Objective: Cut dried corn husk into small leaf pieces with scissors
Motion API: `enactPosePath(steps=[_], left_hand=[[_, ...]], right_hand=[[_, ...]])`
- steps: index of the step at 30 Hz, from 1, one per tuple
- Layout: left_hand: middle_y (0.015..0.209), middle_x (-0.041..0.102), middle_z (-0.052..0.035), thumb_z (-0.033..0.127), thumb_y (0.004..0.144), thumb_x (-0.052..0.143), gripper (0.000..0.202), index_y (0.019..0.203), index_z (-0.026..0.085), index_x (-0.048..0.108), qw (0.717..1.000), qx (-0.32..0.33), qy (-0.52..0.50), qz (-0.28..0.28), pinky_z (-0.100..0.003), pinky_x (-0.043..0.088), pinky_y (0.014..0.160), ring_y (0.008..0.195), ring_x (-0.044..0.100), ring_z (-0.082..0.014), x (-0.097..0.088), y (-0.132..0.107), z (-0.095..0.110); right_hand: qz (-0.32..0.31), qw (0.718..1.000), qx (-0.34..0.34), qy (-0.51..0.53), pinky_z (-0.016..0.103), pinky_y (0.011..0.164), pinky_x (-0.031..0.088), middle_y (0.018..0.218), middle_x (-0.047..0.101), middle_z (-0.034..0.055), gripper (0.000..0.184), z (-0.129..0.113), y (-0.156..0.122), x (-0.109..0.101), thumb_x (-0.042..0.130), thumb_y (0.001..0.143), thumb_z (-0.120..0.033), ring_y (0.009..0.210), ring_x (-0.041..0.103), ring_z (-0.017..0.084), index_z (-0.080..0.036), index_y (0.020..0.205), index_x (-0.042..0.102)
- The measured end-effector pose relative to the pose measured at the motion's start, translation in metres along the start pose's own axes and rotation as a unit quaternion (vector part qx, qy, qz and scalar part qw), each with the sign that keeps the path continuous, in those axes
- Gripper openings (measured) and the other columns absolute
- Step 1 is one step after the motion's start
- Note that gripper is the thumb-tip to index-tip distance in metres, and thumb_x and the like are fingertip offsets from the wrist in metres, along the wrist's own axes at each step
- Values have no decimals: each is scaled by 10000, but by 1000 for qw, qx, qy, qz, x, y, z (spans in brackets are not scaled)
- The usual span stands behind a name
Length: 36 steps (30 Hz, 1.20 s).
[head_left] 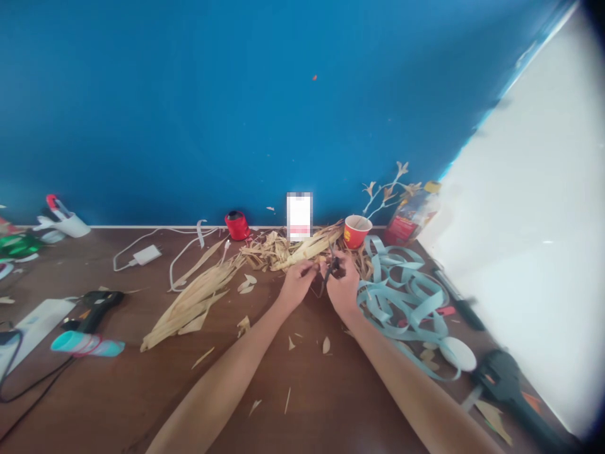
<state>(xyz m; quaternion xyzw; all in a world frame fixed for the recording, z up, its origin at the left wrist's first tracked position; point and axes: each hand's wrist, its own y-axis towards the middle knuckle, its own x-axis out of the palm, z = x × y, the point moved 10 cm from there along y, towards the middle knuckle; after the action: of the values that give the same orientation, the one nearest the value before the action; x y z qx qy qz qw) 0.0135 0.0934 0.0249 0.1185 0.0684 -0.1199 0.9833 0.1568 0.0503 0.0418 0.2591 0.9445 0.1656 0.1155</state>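
Note:
My left hand (299,279) is closed in a pinch near the middle of the table, on something too small to make out. Just to its right, my right hand (345,284) is wrapped around dark-handled scissors (334,266), whose blades point away from me and are partly hidden. The fingertips of both hands nearly meet. Behind them lies a heap of dried corn husks (269,251), with a longer pale husk (316,243) on top. Another bundle of husks (193,302) spreads to the left of my left hand.
Tangled light-blue ribbon (401,284) lies right of my right arm, beside a glue gun (508,384). A red paper cup (357,232), lit phone (299,214) and red tin (237,226) stand along the wall. Left are a white charger (145,255), second glue gun (99,308) and power strip (40,325).

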Motion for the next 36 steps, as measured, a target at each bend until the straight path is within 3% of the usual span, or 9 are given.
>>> enactPosePath(steps=[5, 10, 14, 21, 25, 31, 36], left_hand=[[681, 594, -11, 343, 904, 471, 331, 671, 169, 629, 998, 23, 56, -31, -280, 416, 688, 670, 547, -150, 7, -2, 5], [946, 690, -63, 354, 867, 558, 254, 1013, 182, 675, 998, 0, -23, 51, -295, 469, 797, 841, 623, -173, -9, -1, -4], [834, 682, -41, 328, 817, 623, 192, 919, 171, 665, 997, -27, -65, 41, -283, 474, 746, 749, 614, -153, -7, 1, -14], [765, 632, -9, 373, 786, 667, 224, 838, 167, 597, 995, -36, -94, -1, -244, 444, 671, 684, 572, -119, 4, 0, -13], [729, 615, -1, 378, 753, 703, 260, 830, 167, 572, 988, -50, -136, 45, -240, 438, 635, 661, 568, -118, -4, 0, -19], [741, 598, 14, 346, 730, 719, 278, 867, 154, 572, 953, -80, -252, 151, -211, 393, 574, 598, 511, -76, -26, 1, -35], [739, 581, 30, 348, 720, 738, 306, 883, 154, 566, 941, -76, -284, 170, -209, 394, 605, 604, 492, -63, -30, 1, -38]], right_hand=[[29, 1000, 8, 3, 301, 733, 515, 916, 690, 55, 411, 6, 1, -4, 646, 776, -387, 761, 620, 161, -178, 1127, 593], [-7, 999, -20, -45, 302, 755, 509, 922, 694, 43, 348, -5, -2, 1, 610, 775, -312, 770, 627, 170, -188, 1101, 614], [-31, 996, -32, -72, 326, 827, 499, 993, 697, 47, 369, -11, -4, 4, 600, 758, -283, 839, 642, 191, -204, 1119, 615], [-3, 998, -2, -61, 300, 771, 513, 908, 698, 52, 340, -7, -4, -1, 591, 788, -350, 770, 639, 175, -177, 1080, 617], [-2, 999, 14, -45, 285, 726, 516, 866, 700, 48, 339, -1, -3, 0, 587, 798, -363, 727, 641, 168, -170, 1076, 610], [-102, 983, 2, -151, 308, 767, 489, 874, 720, 41, 279, 4, -2, 19, 554, 765, -272, 787, 652, 208, -195, 1009, 664], [-170, 941, -28, -291, 285, 719, 457, 836, 726, 32, 301, 1, -10, 35, 548, 750, -224, 801, 663, 221, -248, 1019, 682]])
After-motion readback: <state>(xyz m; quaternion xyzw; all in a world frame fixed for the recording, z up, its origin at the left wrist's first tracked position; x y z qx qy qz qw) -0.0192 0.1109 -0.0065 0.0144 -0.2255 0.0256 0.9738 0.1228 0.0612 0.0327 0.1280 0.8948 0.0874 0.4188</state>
